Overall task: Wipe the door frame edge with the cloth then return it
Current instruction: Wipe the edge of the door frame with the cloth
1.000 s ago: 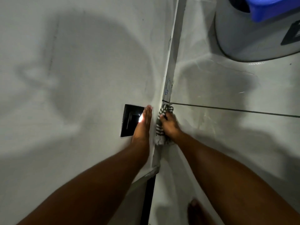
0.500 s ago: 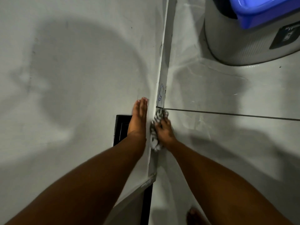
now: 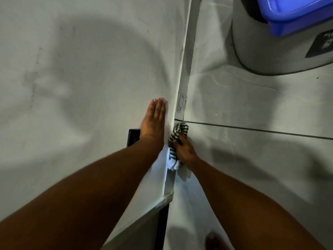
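I observe the left hand (image 3: pixel 155 120) lying flat, fingers straight and together, palm against the pale grey door panel (image 3: pixel 81 87), holding nothing. My right hand (image 3: pixel 184 150) is closed around the bunched grey-and-white striped cloth (image 3: pixel 177 136), pressing it against the narrow white door frame edge (image 3: pixel 182 83), just near of a dark grout line (image 3: pixel 252 129) in the tiled floor. A black rectangular plate (image 3: pixel 133 137) sits partly under the left wrist. Far right stands a grey round bin (image 3: pixel 270 51) carrying a blue plastic tub (image 3: pixel 295 13).

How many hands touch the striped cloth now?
1. The right hand holds the striped cloth against the door frame edge; the left hand lies flat on the door, apart from it.
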